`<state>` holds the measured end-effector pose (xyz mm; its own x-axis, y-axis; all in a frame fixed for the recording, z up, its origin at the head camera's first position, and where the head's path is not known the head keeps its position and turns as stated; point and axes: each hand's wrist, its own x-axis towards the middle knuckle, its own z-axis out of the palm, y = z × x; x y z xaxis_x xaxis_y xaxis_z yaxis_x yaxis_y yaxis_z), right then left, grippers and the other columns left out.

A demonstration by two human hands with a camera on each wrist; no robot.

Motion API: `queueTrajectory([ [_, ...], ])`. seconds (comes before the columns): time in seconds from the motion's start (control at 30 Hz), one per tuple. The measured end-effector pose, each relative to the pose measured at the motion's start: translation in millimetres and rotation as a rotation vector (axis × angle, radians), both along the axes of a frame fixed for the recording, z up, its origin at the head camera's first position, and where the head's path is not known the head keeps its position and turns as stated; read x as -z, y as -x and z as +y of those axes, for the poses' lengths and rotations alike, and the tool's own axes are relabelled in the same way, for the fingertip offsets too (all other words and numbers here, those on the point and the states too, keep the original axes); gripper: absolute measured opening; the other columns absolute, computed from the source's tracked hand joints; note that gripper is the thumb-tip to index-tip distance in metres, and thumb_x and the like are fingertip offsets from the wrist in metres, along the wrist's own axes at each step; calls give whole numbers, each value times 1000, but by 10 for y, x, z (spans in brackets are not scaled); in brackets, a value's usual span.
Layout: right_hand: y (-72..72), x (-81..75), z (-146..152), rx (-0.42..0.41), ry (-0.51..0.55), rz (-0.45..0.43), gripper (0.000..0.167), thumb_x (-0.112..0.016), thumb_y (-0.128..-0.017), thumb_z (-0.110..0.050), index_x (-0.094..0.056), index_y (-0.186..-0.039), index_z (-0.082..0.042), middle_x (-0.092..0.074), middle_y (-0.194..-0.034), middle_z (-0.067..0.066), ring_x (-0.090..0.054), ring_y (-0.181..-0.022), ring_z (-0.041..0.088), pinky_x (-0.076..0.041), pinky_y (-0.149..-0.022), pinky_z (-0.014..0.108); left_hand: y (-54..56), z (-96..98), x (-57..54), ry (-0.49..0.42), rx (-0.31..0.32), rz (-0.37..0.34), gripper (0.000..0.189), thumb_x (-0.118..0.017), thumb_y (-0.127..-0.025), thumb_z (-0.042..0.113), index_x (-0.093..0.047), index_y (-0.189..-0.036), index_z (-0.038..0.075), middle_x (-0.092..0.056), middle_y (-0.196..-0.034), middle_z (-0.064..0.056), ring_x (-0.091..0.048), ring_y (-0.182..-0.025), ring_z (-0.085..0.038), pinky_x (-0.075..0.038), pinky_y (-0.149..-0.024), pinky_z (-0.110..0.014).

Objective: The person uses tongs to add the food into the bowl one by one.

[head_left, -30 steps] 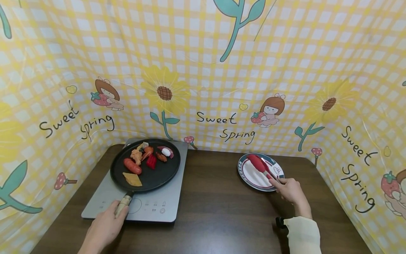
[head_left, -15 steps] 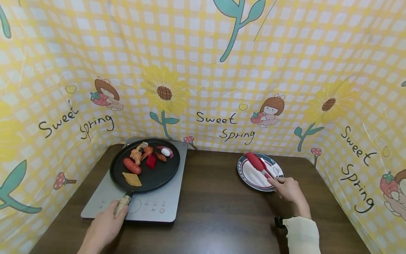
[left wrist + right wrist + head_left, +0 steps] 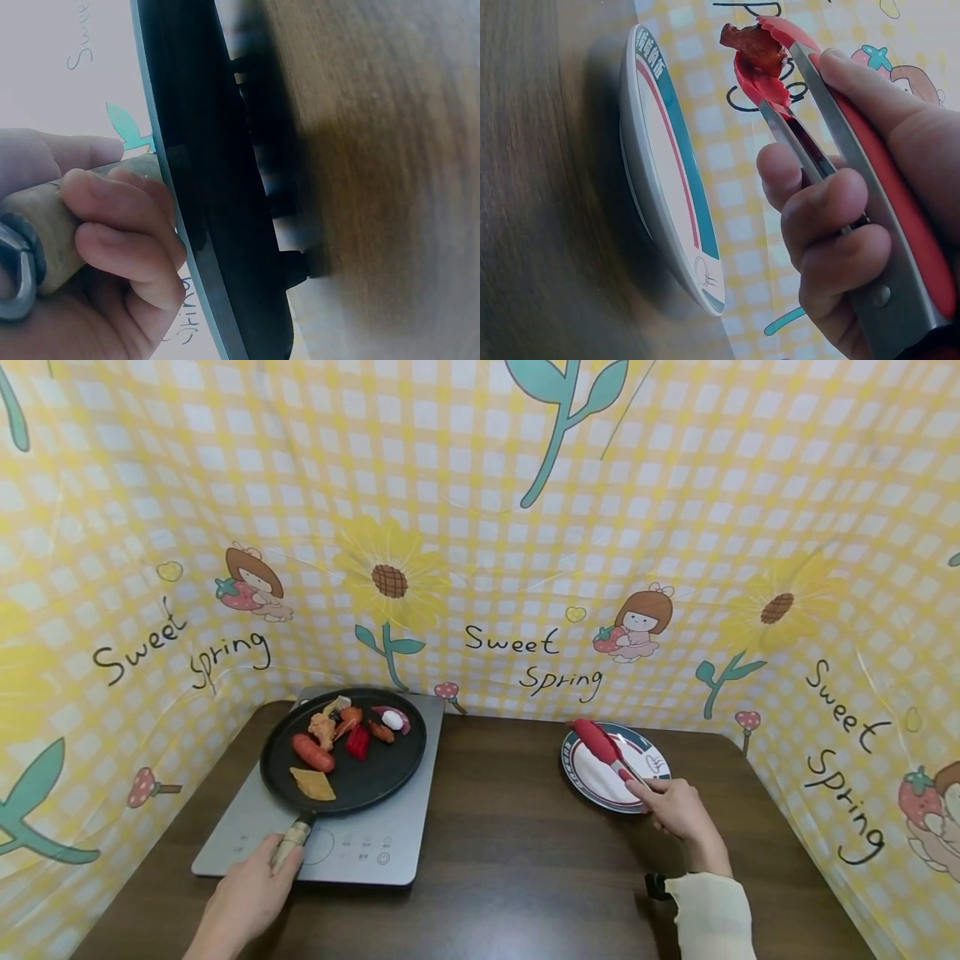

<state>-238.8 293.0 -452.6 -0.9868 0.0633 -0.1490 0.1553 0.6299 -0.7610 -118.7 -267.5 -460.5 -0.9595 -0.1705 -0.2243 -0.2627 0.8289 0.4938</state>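
Note:
My left hand [image 3: 251, 889] grips the pale handle [image 3: 291, 845] of a round black frying pan [image 3: 382, 768]. In the left wrist view its fingers [image 3: 124, 255] curl around that handle. Holding red-tipped metal tongs [image 3: 597, 742], my right hand [image 3: 678, 814] is over the front right rim of a white plate [image 3: 596, 781] with a dark green patterned border. Between the tongs' tips, in the right wrist view, is a glossy reddish-brown piece of food [image 3: 754, 46], perhaps meat, above the plate. The tongs hide most of it in the head view.
In the pan lie a sausage [image 3: 312, 752], a flat yellowish piece [image 3: 312, 783], a red piece [image 3: 357, 742] and several other foods. Beneath it is a silver induction cooker [image 3: 225, 835]. A checked cloth [image 3: 495, 560] surrounds the back and sides of the brown table [image 3: 502, 827].
The tongs have shifted slightly to the left and back over the plate, and my right hand has moved a little left with them. My left hand and the pan stay put.

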Motion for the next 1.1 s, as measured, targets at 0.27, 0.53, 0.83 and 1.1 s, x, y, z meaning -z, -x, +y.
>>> queueTrajectory([
  [0.27,-19,15,65,15,19,-28,56,-63,-85,-53,-67,-84,3,-48,-51,2,-45,-45,15,-35,-43,27,-10,-1,-9,2,4,20,69,-37,-96,56,-41,-133,-2,-58,-101,-24,-56,-80,-30,-42,-62,-46],
  [0.53,-36,-26,85,33,33,-53,59,-63,-84,-57,-68,-84,2,-49,-51,3,-44,-45,15,-33,-41,27,-5,12,-12,-10,8,24,69,-37,-96,56,-40,-133,-2,-58,-93,-17,-53,-75,-28,-40,-60,-44],
  [0.83,-49,-41,37,23,28,-71,60,-63,-83,-58,-69,-88,2,-50,-53,3,-46,-46,15,-33,-42,26,4,19,-15,-21,6,-5,70,-36,-96,56,-39,-134,-2,-57,-89,-14,-50,-73,-26,-40,-59,-42],
  [1.1,-23,-61,-70,-23,10,-48,65,-62,-80,-62,-68,-86,2,-51,-52,3,-44,-43,15,-31,-39,27,-3,-2,-17,-22,12,-5,71,-35,-97,57,-38,-135,-3,-57,-91,-15,-50,-73,-26,-40,-60,-42],
])
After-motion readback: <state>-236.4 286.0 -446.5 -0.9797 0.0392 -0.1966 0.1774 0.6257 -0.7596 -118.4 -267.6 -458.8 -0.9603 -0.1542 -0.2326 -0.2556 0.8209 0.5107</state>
